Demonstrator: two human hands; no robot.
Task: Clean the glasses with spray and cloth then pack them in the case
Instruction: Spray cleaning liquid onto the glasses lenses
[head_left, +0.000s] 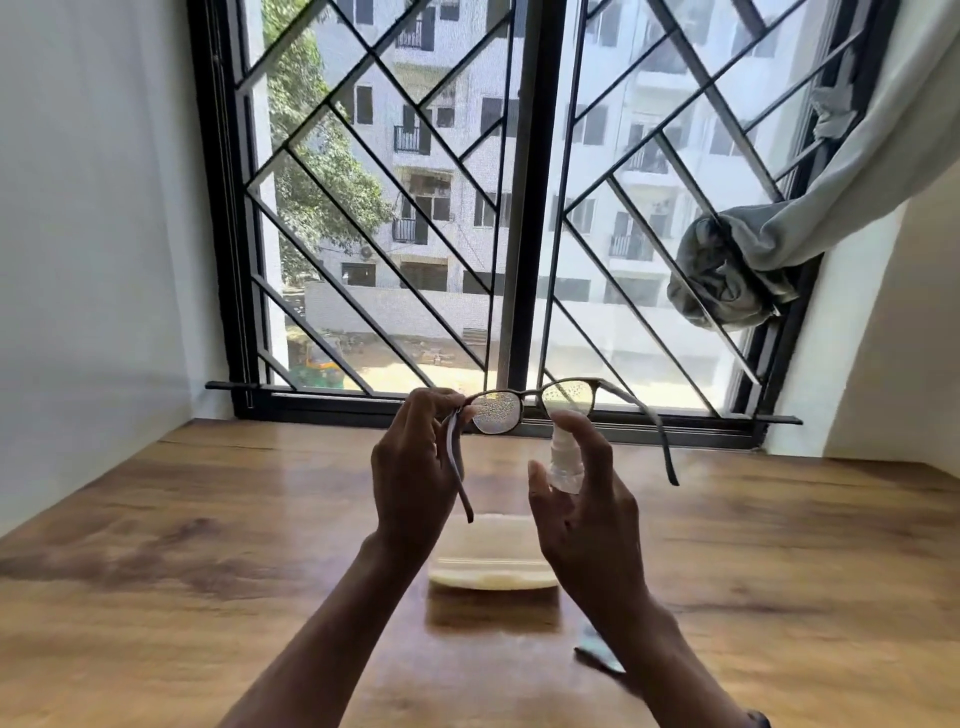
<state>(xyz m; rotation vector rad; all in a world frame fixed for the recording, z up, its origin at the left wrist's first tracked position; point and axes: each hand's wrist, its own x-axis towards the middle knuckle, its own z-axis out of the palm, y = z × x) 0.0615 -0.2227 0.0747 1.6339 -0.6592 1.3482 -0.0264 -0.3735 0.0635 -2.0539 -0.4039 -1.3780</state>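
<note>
On the brown wooden table (208, 571), low in centre frame, lies a blurred pale cream glasses case (491, 569), above which the left hand (415, 467) pinches thin dark-framed glasses (530, 400), lenses speckled with droplets, by one corner while the right hand (587, 519) grips a small clear spray bottle (563, 462), forefinger atop.

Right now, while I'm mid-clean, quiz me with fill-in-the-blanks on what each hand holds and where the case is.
1. The left hand holds up the ____, temples unfolded.
2. The right hand grips the ____ bottle.
3. Both lenses are speckled with ____.
4. The case lies on the wooden ____, below both hands.
Missing words: glasses, spray, droplets, table.
</note>
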